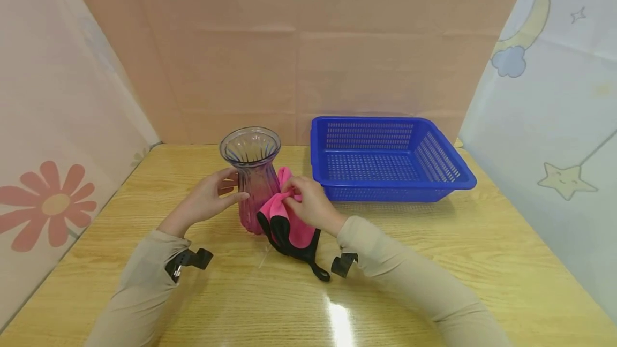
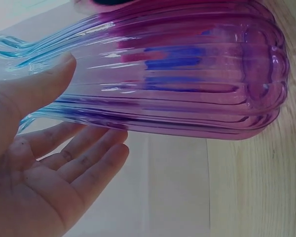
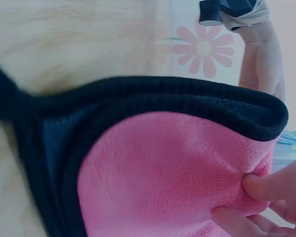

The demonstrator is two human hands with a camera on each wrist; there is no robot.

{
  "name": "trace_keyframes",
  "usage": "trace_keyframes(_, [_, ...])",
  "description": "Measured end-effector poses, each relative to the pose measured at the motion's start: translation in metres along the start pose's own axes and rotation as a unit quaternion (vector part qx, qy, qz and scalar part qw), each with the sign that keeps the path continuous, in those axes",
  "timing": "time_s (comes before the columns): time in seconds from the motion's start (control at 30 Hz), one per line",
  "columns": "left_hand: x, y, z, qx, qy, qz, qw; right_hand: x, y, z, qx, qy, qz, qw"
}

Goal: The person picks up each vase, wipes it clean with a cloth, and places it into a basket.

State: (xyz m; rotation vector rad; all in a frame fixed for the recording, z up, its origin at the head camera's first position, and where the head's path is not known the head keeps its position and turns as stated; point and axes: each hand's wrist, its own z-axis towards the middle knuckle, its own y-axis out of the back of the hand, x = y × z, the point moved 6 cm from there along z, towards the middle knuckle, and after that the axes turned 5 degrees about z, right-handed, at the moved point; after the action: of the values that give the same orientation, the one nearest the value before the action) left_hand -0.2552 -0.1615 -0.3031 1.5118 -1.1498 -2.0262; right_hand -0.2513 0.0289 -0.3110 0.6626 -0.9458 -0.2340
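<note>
A ribbed glass vase (image 1: pixel 250 191), clear bluish at its flared rim and purple-pink below, stands upright on the table. My left hand (image 1: pixel 210 197) is at its left side, thumb across the near face and relaxed fingers at the far side. In the left wrist view, the thumb (image 2: pixel 54 74) overlaps the glass and the fingertips (image 2: pixel 119 134) are right at its edge. My right hand (image 1: pixel 310 202) pinches a pink fleecy cloth (image 1: pixel 301 232) with black edging and a hanging loop, close against the vase's right side. The cloth hides part of the glass.
A blue perforated plastic basket (image 1: pixel 392 183) sits at the back right, just beyond my right hand. The wooden table (image 1: pixel 231 304) meets a peach backdrop (image 1: pixel 299 52) behind and printed sheets (image 1: pixel 544 122) at the sides. Black straps are on both wrists.
</note>
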Motion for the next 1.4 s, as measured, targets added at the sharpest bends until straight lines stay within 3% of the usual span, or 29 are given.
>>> trace_keyframes(0.63, [-0.001, 0.002, 0.003, 0.003, -0.019, 0.006, 0.9998, 0.035, 0.034, 0.024, -0.067, 0.032, 0.076, 0.994])
trace_keyframes(0.8, [-0.004, 0.002, 0.003, 0.007, -0.018, -0.004, 0.9998, 0.035, 0.044, 0.026, -0.087, 0.020, 0.103, 0.991])
trace_keyframes(1.23, [-0.009, -0.005, 0.008, -0.067, 0.014, 0.014, 0.9976, 0.036, 0.054, 0.025, -0.101, 0.020, 0.112, 0.988])
trace_keyframes(1.4, [-0.010, -0.005, 0.007, -0.077, 0.019, 0.023, 0.9966, 0.037, 0.053, 0.025, -0.098, 0.019, 0.112, 0.989])
